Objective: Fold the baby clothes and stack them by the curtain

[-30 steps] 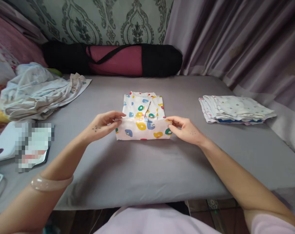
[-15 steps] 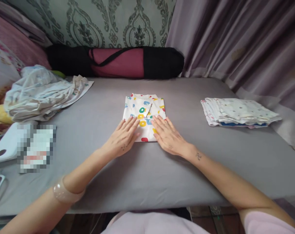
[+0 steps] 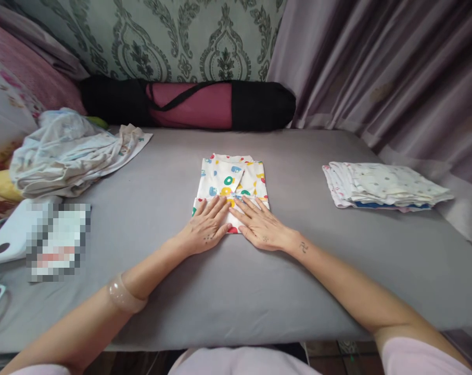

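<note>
A folded white garment (image 3: 231, 174) with colourful prints lies in front of me, its collar toward the far side. My left hand (image 3: 209, 225) rests flat on its near left part, fingers spread. Beside it, my right hand (image 3: 261, 221) presses flat on the near right part, also with fingers apart. The hands are close together, the thumbs near the garment's front edge. Both palms cover much of the near half.
To the right lies a stack of folded clothes (image 3: 392, 185). A loose heap of clothes (image 3: 72, 153) is on the left, with a white device (image 3: 21, 229) and a blurred packet (image 3: 58, 242) nearer. A long black and maroon bag (image 3: 189, 107) lies along the wall.
Both hands have drawn closer together on the garment. Its near part now shows a wider band sticking out at both sides. The view has shifted slightly.
</note>
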